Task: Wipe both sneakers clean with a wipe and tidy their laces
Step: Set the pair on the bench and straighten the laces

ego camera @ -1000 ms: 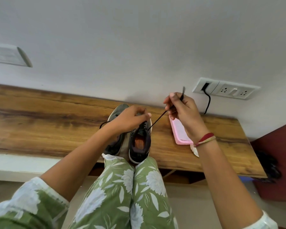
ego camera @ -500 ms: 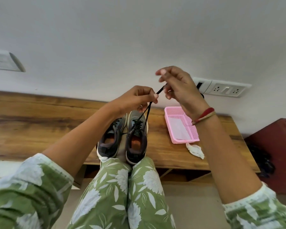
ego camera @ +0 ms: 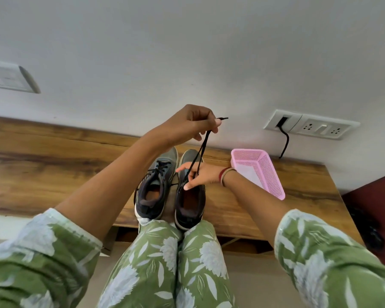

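Note:
Two grey and dark sneakers stand side by side on the wooden shelf, toes toward the wall: the left sneaker and the right sneaker. My left hand is raised above them and pinches both ends of the right sneaker's black lace, pulled up taut. My right hand rests low on the right sneaker's tongue and pinches the lace near the eyelets. The left sneaker's laces lie loose. No wipe shows in this view.
A pink mesh basket lies on the shelf right of the sneakers. A white socket panel with a black cable plugged in is on the wall above it. My knees in green floral trousers touch the shelf edge. A dark red cabinet stands right.
My left hand has taken both lace ends and stays raised. My right hand let go up high and dropped down to the right sneaker's tongue, pinching the lace there.

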`<action>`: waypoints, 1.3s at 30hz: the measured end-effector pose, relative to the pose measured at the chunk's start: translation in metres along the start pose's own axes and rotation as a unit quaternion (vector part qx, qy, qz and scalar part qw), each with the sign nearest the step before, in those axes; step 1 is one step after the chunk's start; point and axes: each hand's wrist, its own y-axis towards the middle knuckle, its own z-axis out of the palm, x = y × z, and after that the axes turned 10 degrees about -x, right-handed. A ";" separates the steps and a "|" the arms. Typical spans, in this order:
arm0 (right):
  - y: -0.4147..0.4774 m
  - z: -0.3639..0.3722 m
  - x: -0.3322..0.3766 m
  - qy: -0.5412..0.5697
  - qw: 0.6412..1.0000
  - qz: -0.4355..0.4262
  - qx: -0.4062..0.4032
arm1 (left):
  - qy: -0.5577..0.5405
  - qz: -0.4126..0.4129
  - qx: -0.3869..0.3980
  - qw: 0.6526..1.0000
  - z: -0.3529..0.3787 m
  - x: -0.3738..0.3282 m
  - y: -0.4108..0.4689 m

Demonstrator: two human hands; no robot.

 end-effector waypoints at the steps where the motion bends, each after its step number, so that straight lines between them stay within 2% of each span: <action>1: 0.004 0.002 -0.001 -0.007 1.000 0.003 0.013 | -0.003 0.002 -0.007 1.000 -0.002 -0.001 0.002; 3: 0.008 0.007 -0.002 -0.022 0.999 0.012 0.021 | -0.011 0.008 -0.026 1.000 -0.007 -0.002 0.006; 7: 0.007 0.011 -0.007 0.019 0.999 0.035 -0.031 | -0.038 0.020 -0.067 0.997 -0.010 -0.005 0.006; 12: 0.002 0.016 -0.011 0.037 0.997 0.041 -0.054 | -0.050 0.028 -0.089 0.994 -0.010 -0.008 0.001; 16: 0.002 0.020 -0.005 0.043 0.996 0.031 -0.067 | -0.026 0.011 -0.064 0.998 -0.012 -0.011 -0.002; 20: -0.001 0.010 0.007 0.124 0.984 0.022 -0.126 | 0.032 -0.015 -0.003 0.999 -0.017 -0.012 -0.006; 22: -0.005 -0.003 0.016 0.156 0.980 0.019 -0.119 | 0.057 -0.023 0.008 0.998 -0.018 -0.013 -0.006; 26: -0.024 -0.034 0.039 0.136 0.988 0.000 -0.077 | 0.102 -0.023 0.016 0.994 -0.023 -0.018 -0.004; 30: -0.048 -0.058 0.061 0.097 0.994 -0.017 -0.051 | 0.139 -0.008 -0.021 0.990 -0.028 -0.019 -0.004; 32: -0.055 -0.068 0.071 0.103 0.993 -0.019 -0.051 | 0.102 -0.007 -0.064 0.993 -0.029 -0.010 -0.006; 34: -0.059 -0.075 0.081 0.103 0.993 -0.025 -0.058 | 0.006 -0.050 -0.093 0.994 -0.028 0.008 -0.010; 36: -0.062 -0.081 0.087 0.105 0.992 -0.026 -0.060 | -0.005 -0.107 -0.067 0.992 -0.026 0.033 -0.016; 39: -0.069 -0.086 0.094 0.116 0.991 -0.028 -0.056 | 0.114 -0.137 0.070 0.982 -0.011 0.056 -0.030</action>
